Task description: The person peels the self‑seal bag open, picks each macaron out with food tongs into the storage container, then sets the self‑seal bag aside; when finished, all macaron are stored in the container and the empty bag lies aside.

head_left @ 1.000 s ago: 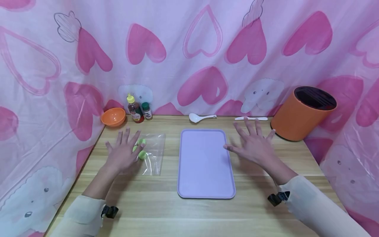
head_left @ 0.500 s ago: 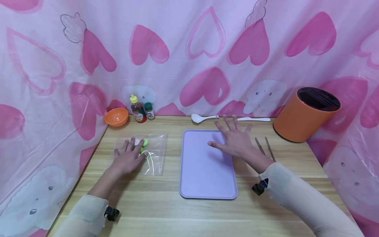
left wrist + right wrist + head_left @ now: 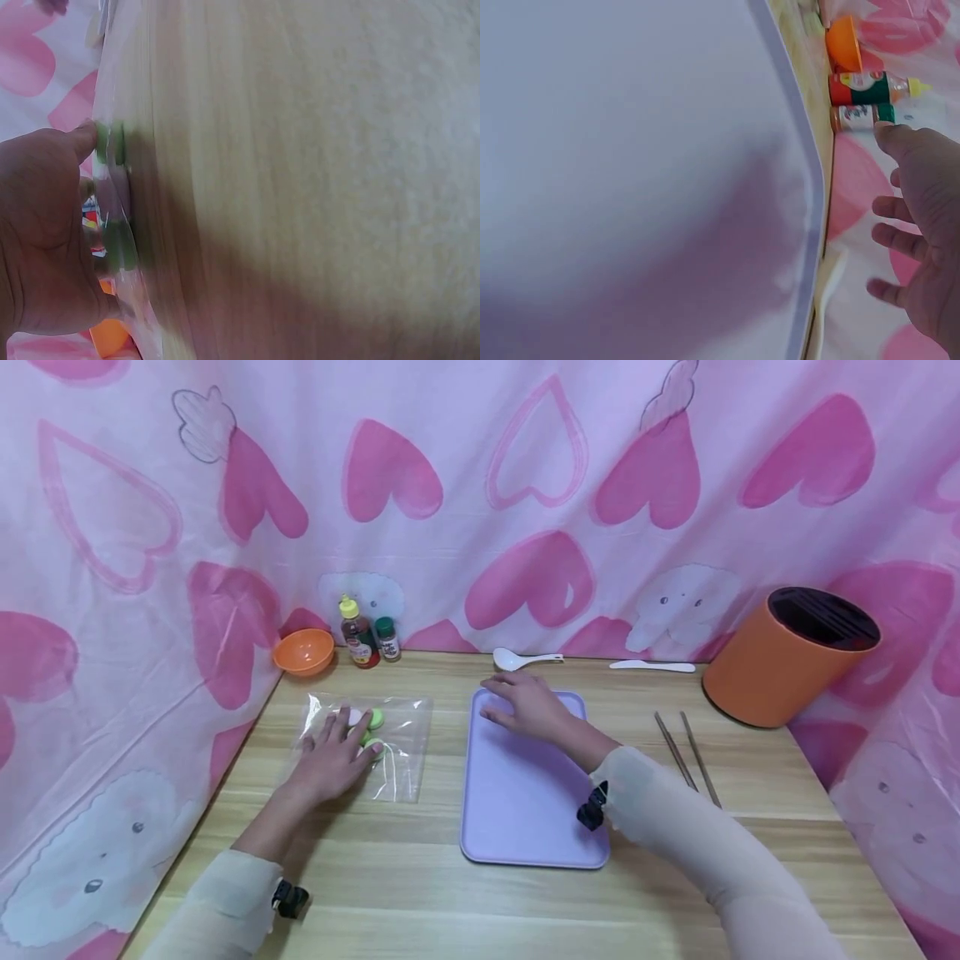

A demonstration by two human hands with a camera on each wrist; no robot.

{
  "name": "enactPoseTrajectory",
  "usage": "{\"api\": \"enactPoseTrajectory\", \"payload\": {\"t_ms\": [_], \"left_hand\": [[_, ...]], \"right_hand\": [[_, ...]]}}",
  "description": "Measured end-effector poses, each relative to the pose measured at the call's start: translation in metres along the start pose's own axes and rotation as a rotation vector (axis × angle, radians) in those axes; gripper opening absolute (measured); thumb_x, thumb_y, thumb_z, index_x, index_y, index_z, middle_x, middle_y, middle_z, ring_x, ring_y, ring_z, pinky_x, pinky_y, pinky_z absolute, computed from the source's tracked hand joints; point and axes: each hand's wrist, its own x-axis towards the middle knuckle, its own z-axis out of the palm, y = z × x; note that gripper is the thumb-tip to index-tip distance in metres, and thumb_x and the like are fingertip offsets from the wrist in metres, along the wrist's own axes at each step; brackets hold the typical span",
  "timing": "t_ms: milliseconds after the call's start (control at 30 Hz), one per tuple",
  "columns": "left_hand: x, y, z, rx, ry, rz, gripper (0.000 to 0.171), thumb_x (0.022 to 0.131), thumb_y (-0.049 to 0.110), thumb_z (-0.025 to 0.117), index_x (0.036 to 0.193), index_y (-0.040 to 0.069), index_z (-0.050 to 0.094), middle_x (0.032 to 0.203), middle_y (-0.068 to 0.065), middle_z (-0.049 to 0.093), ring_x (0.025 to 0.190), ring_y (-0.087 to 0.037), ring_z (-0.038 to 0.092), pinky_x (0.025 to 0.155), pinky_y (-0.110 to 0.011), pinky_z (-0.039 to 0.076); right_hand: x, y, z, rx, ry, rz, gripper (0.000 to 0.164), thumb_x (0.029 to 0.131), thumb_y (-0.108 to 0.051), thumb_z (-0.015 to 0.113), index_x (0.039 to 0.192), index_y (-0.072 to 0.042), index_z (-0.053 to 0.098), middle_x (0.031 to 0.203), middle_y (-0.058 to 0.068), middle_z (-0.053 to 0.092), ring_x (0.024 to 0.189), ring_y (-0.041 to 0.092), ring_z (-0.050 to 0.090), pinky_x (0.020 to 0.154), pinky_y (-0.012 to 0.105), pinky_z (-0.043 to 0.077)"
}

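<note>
In the head view, my left hand [image 3: 330, 764] lies spread over a clear plastic bag [image 3: 405, 768] on the left of the table. Several small round pieces, green [image 3: 377, 718] and whitish, show inside the bag beside and under the fingers. The left wrist view has the fingertips touching the bag right at the green pieces [image 3: 120, 244]. My right hand [image 3: 531, 706] is held above the far end of a lilac tray [image 3: 517, 810], fingers extended and holding nothing. From the right wrist, its fingers look apart from the tray's rim [image 3: 814, 172].
Along the back edge stand an orange bowl [image 3: 303, 652], a yellow-capped squeeze bottle [image 3: 360, 639], a green-capped shaker [image 3: 387, 639], a white spoon [image 3: 525, 658] and a white knife [image 3: 652, 667]. Two thin rods [image 3: 678, 752] lie partly behind the right sleeve, near an orange knife block [image 3: 787, 664].
My right hand has swept left from beyond the tray's right side to above its far left corner, uncovering the rods. The left hand has come down onto the bag.
</note>
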Motion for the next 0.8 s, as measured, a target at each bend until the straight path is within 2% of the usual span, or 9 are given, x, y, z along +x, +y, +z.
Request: {"api": "enactPoseTrajectory", "payload": {"t_ms": [167, 333, 567, 800], "left_hand": [[0.000, 0.001, 0.002, 0.004, 0.022, 0.008, 0.076, 0.116, 0.060, 0.034, 0.179, 0.019, 0.020, 0.184, -0.030, 0.001, 0.168, -0.060, 0.003, 0.124, -0.092, 0.006], [0.000, 0.000, 0.003, 0.013, 0.023, -0.003, 0.077, 0.116, 0.061, 0.033, 0.179, 0.019, 0.019, 0.185, -0.029, 0.001, 0.169, -0.059, 0.002, 0.125, -0.091, 0.006], [0.002, 0.002, 0.000, 0.011, 0.013, -0.009, 0.077, 0.116, 0.061, 0.034, 0.179, 0.019, 0.019, 0.185, -0.028, -0.001, 0.169, -0.059, 0.001, 0.126, -0.091, 0.004], [0.003, 0.001, 0.001, 0.002, -0.023, -0.034, 0.079, 0.115, 0.063, 0.034, 0.179, 0.022, 0.016, 0.185, -0.027, -0.005, 0.169, -0.059, -0.002, 0.125, -0.090, 0.001]], "right_hand": [[0.029, -0.011, 0.019, 0.039, -0.022, -0.072, 0.051, 0.106, -0.035, 0.075, 0.147, -0.007, 0.071, 0.142, 0.017, 0.074, 0.133, 0.035, 0.071, 0.117, 0.055, 0.056], [0.059, -0.020, 0.037, 0.049, -0.062, -0.103, 0.045, 0.107, -0.030, 0.072, 0.144, -0.004, 0.072, 0.138, 0.018, 0.075, 0.130, 0.034, 0.072, 0.117, 0.049, 0.057], [0.088, -0.035, 0.056, 0.081, -0.110, -0.072, 0.034, 0.108, -0.025, 0.070, 0.135, -0.005, 0.079, 0.127, 0.013, 0.078, 0.119, 0.028, 0.073, 0.111, 0.043, 0.059], [0.103, -0.050, 0.068, 0.105, -0.150, -0.021, 0.027, 0.110, -0.021, 0.066, 0.128, -0.010, 0.082, 0.121, 0.010, 0.076, 0.113, 0.025, 0.069, 0.105, 0.041, 0.059]]}}
